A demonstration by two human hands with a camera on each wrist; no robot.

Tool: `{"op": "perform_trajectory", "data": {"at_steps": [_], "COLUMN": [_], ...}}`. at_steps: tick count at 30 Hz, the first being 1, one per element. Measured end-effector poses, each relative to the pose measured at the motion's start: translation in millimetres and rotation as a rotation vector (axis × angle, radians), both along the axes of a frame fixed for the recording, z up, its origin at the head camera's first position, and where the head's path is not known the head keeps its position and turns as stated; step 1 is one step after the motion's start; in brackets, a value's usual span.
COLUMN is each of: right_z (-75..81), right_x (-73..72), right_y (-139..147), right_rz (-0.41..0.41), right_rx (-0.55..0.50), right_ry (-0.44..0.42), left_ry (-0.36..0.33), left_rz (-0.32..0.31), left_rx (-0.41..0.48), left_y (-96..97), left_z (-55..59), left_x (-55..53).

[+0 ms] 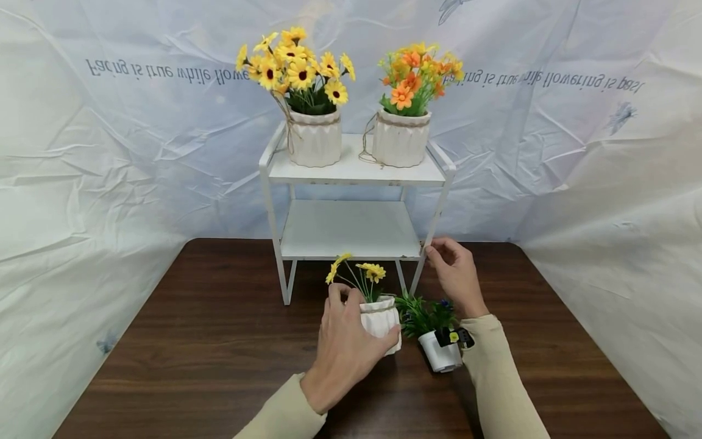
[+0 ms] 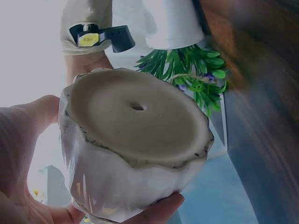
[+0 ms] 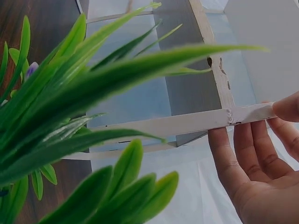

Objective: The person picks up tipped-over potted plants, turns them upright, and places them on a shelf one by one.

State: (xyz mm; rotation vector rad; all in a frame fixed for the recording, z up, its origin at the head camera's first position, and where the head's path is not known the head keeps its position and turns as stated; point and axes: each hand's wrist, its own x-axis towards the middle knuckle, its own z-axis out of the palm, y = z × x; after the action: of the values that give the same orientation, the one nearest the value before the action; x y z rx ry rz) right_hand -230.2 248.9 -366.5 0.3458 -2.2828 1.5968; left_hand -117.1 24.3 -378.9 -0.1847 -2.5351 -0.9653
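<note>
White fluted ceramic pot of yellow flowers, gripped by left hand before white two-tier metal rack, is best held level while rack's upright is pinched by right hand.

I have a dark brown wood-grain desk in view, with rounded far corners. Toward its back stands a white two-tier shelf. On the shelf's upper level, side by side and apart, I see a twine-tied white fluted pot of yellow, dark-centred flowers and a twine-tied white fluted pot of orange and yellow flowers. Near the shelf's front, a smooth white cylindrical pot of green leaves appears tilted on the desk.
</note>
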Motion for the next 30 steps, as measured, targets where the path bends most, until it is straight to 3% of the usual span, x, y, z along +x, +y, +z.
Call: {"op": "perform_trajectory", "data": {"at_steps": [16, 30], "right_z": [1.5, 1.1], "right_x": [1.3, 1.8], "right_y": [0, 1], "right_rz": [0.001, -0.013], "right_rx": [0.015, 0.057], "right_ry": [0.004, 0.024], "left_ry": [0.216, 0.324], "left_rz": [0.034, 0.033], "left_rx": [-0.046, -0.032], "left_y": [-9.3, -21.9], "left_z": [11.6, 26.4], "left_x": [-1.3, -7.7]}}
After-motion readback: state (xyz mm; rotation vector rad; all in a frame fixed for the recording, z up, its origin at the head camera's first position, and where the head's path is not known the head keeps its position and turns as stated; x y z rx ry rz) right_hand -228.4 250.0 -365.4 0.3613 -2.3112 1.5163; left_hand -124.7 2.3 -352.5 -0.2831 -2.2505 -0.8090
